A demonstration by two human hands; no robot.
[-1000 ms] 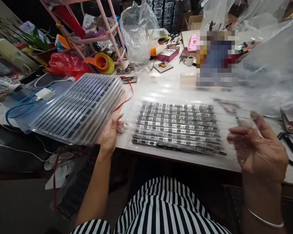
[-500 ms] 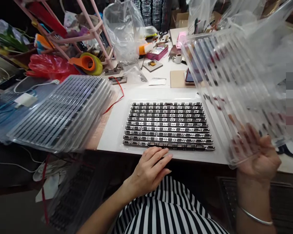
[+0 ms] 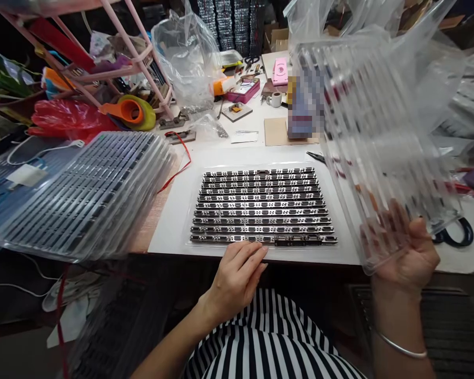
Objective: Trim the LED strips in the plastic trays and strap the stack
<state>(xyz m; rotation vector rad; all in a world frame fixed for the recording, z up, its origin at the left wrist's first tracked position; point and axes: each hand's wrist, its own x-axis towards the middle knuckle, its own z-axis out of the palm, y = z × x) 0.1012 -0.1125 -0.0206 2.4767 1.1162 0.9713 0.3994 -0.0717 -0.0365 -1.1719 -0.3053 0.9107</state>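
Observation:
A clear plastic tray (image 3: 342, 246) lies flat on the white table, filled with rows of small metal-shelled connectors (image 3: 256, 205). At its front edge rests my left hand (image 3: 239, 273), fingers stretched out and holding nothing; the fingertips reach the tray's rim. My right hand (image 3: 408, 252) grips the lower corner of a second, clear ribbed plastic tray (image 3: 395, 142), held up and tilted at the right. Through that see-through tray, things on the table show blurred; it seems to carry no connectors.
A stack of filled clear trays (image 3: 82, 195) stands at the left. Behind are a pink rack (image 3: 138, 52), a tape dispenser (image 3: 132, 110), a plastic bag (image 3: 185, 58) and a cardboard piece (image 3: 274, 131). Pliers (image 3: 316, 157) lie behind the tray; dark-handled scissors (image 3: 460, 234) are at right.
The view has shifted slightly, so the table's things appear farther left. My right hand still holds up the ribbed tray, a little more to the left; my left hand stays at the front edge.

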